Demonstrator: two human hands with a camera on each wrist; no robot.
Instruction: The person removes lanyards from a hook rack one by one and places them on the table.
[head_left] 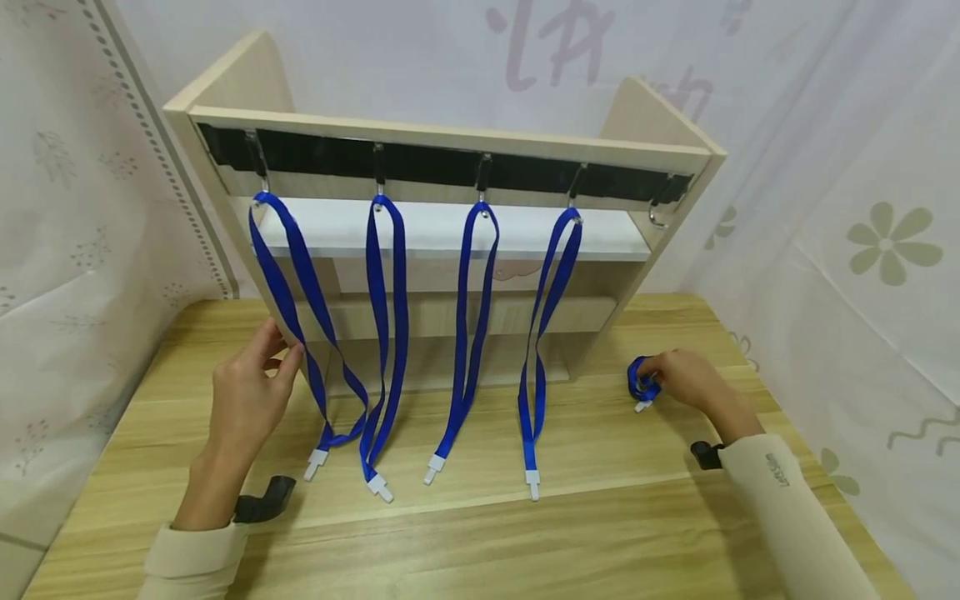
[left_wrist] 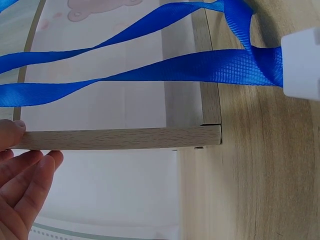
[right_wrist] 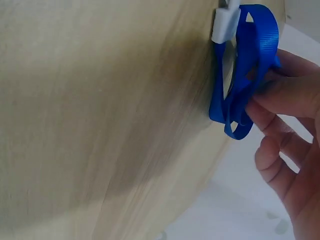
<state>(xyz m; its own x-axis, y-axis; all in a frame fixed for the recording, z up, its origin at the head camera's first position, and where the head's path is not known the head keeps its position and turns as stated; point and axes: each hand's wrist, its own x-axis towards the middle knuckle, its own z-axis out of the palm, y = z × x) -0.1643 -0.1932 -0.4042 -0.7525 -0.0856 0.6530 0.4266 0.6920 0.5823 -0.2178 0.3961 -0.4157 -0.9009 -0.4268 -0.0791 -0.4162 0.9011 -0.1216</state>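
Observation:
A light wooden rack (head_left: 450,137) stands on the table, with a row of hooks under its top rail. Blue lanyards hang from several hooks, the leftmost (head_left: 300,275) beside my left hand (head_left: 251,383). That hand rests with straight fingers against the rack's left side panel (left_wrist: 125,137); a lanyard strap (left_wrist: 200,70) and its white clip (left_wrist: 302,62) lie just past it. The rightmost hook (head_left: 657,215) is bare. On the table to the right, my right hand (head_left: 678,379) pinches a bunched blue lanyard (head_left: 642,383), whose loops (right_wrist: 245,75) and white clip (right_wrist: 225,22) touch the tabletop.
The wooden table (head_left: 600,533) is ringed by white patterned curtains on the left, back and right. The hanging lanyards' white clips (head_left: 433,467) trail onto the tabletop before the rack. A white shelf (head_left: 450,233) sits inside the rack behind the straps.

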